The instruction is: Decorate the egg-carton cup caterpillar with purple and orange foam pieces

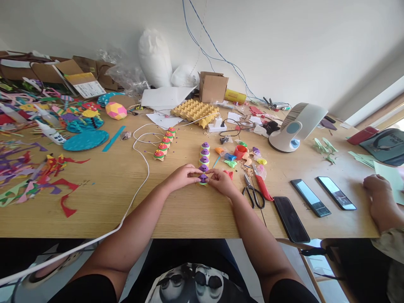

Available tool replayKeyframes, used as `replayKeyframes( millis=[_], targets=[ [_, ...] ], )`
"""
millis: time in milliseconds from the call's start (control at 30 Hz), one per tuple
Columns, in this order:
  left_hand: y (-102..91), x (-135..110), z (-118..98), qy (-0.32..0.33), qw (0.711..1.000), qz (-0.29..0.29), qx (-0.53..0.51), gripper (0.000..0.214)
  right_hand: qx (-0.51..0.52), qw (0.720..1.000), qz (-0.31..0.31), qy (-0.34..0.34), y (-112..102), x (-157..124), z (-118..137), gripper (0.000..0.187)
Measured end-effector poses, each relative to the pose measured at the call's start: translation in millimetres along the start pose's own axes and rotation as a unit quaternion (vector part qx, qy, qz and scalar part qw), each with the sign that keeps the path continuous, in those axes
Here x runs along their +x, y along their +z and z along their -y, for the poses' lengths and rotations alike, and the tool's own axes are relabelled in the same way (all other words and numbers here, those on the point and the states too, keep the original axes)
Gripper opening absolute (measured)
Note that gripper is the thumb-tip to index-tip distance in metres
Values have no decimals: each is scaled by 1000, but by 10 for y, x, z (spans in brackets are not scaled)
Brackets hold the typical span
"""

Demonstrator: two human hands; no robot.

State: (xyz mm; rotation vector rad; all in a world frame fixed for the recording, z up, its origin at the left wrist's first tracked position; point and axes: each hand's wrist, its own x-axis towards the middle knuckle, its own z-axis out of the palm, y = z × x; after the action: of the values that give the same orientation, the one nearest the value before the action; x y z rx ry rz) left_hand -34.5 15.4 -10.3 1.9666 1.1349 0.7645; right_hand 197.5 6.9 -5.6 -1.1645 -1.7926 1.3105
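Observation:
In the head view, a row of egg-carton cups (pixel 204 160) covered in purple and yellow clay runs away from me across the table. My left hand (pixel 186 176) pinches the nearest cup from the left, its thumb and fingers against the side. From the right, the fingertips of my right hand (pixel 220 181) press on that same cup. Small dark marks dot the purple tops. A second row of cups in red, green and orange (pixel 164 144) stands farther left, apart from my hands.
Scissors (pixel 253 191), a red-handled knife (pixel 262 183) and bags of coloured clay (pixel 230 156) lie right of my hands. A white cable (pixel 143 172) crosses on the left. Phones (pixel 291 219), a white fan (pixel 292 128) and another person's hand (pixel 380 193) are farther right. A yellow egg tray (pixel 195 111) sits behind.

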Motion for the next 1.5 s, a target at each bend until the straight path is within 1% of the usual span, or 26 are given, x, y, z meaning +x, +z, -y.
replayKeyframes(
  millis=[167,233,300,400,467,567,667,733,833,900,1000,1100,1167,1333,1433,1500],
  targets=[
    [-25,-15,-41,-7,1000,6,6,40,28,1000,-1,8,-30,-18,29,50],
    [-33,-14,-51,-2,1000,5,12,38,40,999,-1,15,-25,-24,42,48],
    [-47,-9,-54,4,1000,-6,18,36,62,998,-15,20,-23,-24,53,43],
    [-75,-1,-57,11,998,-50,31,31,131,990,-50,25,-41,-15,63,34],
    [-85,0,-63,17,995,-88,38,29,194,978,-72,16,-61,-8,66,28],
    [-74,-2,-76,31,990,-136,36,28,275,956,-101,2,-83,-6,70,29],
    [-47,-5,-87,41,983,-175,24,26,319,940,-117,20,-89,-12,76,30],
    [-33,-7,-93,43,980,-194,17,25,324,937,-124,29,-89,-15,84,31],
    [-24,-10,-102,42,978,-203,16,24,307,941,-135,36,-89,-13,95,36],
    [-21,-10,-107,41,978,-204,19,24,278,948,-147,44,-89,-9,96,40],
    [-13,-10,-116,41,979,-199,23,24,207,964,-159,54,-93,-4,84,41],
    [4,-10,-124,46,981,-187,31,23,164,972,-160,41,-99,2,60,45],
    [18,-11,-127,49,981,-181,39,23,168,972,-157,36,-103,6,46,45],
    [38,-12,-130,51,982,-174,57,23,230,964,-128,35,-99,7,56,36],
    [44,-10,-130,55,981,-173,71,23,235,962,-139,20,-78,-4,81,37],
    [51,-4,-119,60,977,-187,83,23,222,963,-152,14,-55,-5,86,37]
  ],
)
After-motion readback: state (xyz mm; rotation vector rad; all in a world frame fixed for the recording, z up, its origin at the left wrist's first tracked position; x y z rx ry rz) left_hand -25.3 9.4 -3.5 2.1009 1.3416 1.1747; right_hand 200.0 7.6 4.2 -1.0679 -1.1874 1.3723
